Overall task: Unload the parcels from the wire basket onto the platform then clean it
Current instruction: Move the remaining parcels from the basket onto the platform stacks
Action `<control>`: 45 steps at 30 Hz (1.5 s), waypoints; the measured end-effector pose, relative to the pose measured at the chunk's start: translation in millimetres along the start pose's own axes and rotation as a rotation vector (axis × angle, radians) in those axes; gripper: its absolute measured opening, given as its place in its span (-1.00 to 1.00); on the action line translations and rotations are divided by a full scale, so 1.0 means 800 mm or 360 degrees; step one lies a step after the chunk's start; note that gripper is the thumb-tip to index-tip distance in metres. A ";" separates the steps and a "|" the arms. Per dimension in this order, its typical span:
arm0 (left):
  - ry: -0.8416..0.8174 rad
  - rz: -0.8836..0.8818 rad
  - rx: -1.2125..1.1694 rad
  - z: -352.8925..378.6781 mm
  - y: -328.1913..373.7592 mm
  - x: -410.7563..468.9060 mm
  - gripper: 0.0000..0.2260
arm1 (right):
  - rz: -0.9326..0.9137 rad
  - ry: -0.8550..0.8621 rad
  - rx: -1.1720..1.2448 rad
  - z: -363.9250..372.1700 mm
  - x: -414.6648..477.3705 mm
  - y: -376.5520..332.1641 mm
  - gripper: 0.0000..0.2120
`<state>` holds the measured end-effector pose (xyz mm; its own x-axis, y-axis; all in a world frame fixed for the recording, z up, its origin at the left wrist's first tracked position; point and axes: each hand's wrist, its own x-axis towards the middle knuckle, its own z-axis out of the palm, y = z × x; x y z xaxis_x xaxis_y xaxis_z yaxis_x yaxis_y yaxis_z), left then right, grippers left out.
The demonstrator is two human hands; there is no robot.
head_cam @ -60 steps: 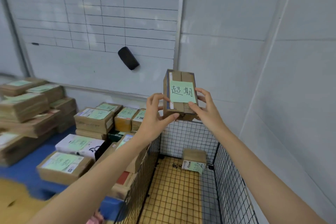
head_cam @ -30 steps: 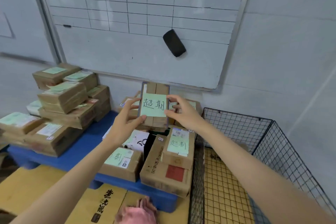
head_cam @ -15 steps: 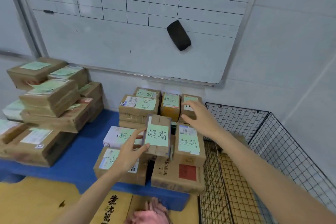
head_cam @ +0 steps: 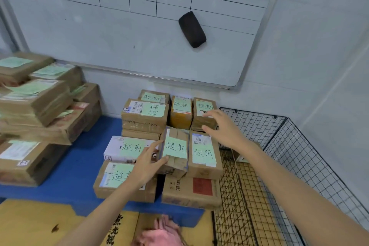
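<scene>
Parcel in the middle: matt brown cardboard, glossy tape strips. Note on it: pale green paper, matt. Platform: smooth blue plastic. Basket: thin black metal wire. Cloth: pink, fuzzy. Whiteboard: glossy, w/ metal frame. Eraser: black, matt, felt-like.

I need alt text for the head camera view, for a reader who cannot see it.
A person's left hand holds a small parcel with a green note among other parcels on a blue platform; the right hand hovers open above them. A wire basket stands at the right.
</scene>
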<state>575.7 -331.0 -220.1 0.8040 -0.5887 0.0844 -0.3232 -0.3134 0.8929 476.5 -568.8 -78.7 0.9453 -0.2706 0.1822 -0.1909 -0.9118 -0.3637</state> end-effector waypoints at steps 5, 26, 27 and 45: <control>-0.0078 -0.0011 0.0032 -0.001 0.003 -0.003 -0.41 | 0.0011 -0.0027 -0.0024 0.006 0.000 0.005 -0.58; 0.0144 0.0319 0.1068 0.006 0.054 0.001 -0.32 | 0.0099 -0.0042 -0.0016 -0.010 -0.029 0.080 -0.52; 0.0157 0.0334 0.1122 0.010 0.062 0.004 -0.33 | 0.0091 -0.0047 -0.0023 -0.012 -0.030 0.086 -0.50; 0.0139 0.0528 0.1297 0.231 0.280 0.060 -0.25 | 0.0253 -0.0061 -0.0042 -0.074 -0.066 0.308 -0.32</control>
<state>449.5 -567.4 -97.7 0.6300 -0.6951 0.3464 -0.7752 -0.5897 0.2264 364.1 -798.0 -123.7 0.9118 -0.4009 0.0892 -0.3455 -0.8662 -0.3611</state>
